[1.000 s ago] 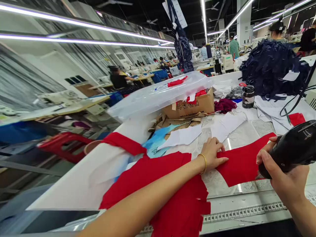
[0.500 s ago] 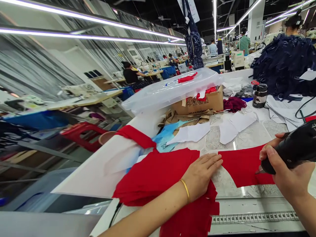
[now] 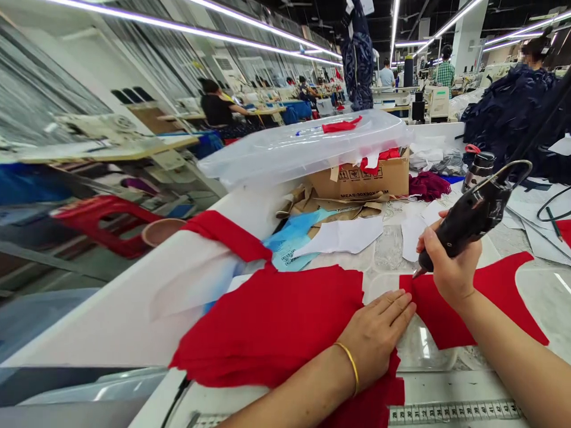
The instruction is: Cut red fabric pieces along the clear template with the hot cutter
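Observation:
My left hand [image 3: 377, 333], with a yellow bangle at the wrist, lies flat with fingers stretched out. Its fingertips touch the left end of a cut red fabric piece [image 3: 499, 291], and a stack of red fabric pieces [image 3: 276, 321] lies beside and partly under it. A black handheld power tool [image 3: 475, 217] with a narrow pointed tip and a wire loop on top is wrapped in my right hand [image 3: 452, 270]. The tool tilts down, its tip at the upper edge of the red piece near my left fingers. Whether it presses into the fabric I cannot tell.
A tape measure [image 3: 450, 412] runs along the table's front. Behind lie white paper pieces [image 3: 341, 235], a cardboard box [image 3: 357, 181] under a clear plastic lid [image 3: 289, 142], and a dark jar [image 3: 479, 169]. Dark blue fabric [image 3: 504, 113] is heaped at right. Other people sit farther back.
My right hand has carried the power tool left along the red piece, from its right part to its left end. My left hand stays flat at that end. The view has shifted slightly.

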`<state>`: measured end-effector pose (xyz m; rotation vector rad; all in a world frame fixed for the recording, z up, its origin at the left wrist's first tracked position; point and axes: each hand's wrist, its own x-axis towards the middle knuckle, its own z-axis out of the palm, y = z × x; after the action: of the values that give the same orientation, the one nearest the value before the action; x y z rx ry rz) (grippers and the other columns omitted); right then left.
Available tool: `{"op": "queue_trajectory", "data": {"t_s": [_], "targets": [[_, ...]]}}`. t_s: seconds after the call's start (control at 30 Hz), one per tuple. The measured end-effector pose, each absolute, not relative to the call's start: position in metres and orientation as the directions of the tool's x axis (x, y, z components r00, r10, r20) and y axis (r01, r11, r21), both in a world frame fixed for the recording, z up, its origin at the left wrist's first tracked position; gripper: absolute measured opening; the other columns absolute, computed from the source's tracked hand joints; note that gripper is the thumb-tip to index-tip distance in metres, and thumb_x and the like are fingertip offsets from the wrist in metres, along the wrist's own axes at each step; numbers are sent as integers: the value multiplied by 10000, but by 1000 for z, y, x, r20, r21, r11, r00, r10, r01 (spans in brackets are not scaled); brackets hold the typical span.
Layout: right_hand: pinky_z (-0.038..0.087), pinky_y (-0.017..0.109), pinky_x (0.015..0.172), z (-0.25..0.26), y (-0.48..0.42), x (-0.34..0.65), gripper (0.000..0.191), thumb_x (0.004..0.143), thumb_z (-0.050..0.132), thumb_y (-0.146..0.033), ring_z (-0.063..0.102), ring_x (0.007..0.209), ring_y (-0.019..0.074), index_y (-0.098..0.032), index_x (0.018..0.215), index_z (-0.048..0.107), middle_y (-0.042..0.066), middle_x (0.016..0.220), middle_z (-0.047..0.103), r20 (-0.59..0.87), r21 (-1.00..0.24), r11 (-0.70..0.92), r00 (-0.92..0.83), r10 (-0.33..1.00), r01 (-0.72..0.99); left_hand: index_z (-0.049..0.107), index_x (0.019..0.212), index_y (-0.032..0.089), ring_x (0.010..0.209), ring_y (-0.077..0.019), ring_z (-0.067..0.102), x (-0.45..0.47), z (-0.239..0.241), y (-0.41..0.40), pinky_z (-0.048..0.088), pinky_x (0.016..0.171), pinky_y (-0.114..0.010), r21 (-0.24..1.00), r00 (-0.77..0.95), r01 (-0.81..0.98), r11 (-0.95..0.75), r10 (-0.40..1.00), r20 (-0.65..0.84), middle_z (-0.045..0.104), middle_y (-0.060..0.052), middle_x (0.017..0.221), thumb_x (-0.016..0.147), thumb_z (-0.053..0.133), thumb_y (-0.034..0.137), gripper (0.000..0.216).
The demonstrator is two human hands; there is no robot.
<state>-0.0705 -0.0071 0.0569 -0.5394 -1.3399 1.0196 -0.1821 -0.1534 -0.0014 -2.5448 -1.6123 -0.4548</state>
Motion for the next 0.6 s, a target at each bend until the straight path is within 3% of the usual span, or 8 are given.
{"op": "queue_trajectory", "data": {"t_s": [0.2,0.4,0.6], "targets": [[514,310,632,54,-8,-91,314,806,711,-421,551,640,134,-234,983,532,-32,748,562,520,-828,481,-75,851,-286,564,1373,68,1339,-297,575,-180,-1,-154,493,1123,-468,101,382,901,-423,881,279,647,-194,1379,766,492,45,612],[516,320,576,54,-10,-93,347,797,723,-411,573,557,137,-252,1012,502,-40,718,589,517,-824,464,-99,850,-324,573,1360,54,1337,-312,570,-178,-1,-156,461,1145,-469,130,384,893,-431,880,280,640,-212,1378,802,514,61,562],[495,305,502,57,-10,-94,272,807,713,-375,555,474,130,-255,895,486,-74,590,559,509,-831,452,-116,853,-324,575,1360,82,1350,-296,557,-177,-1,-154,469,1136,-466,143,375,894,-424,884,279,639,-195,1385,819,498,58,547]]}}
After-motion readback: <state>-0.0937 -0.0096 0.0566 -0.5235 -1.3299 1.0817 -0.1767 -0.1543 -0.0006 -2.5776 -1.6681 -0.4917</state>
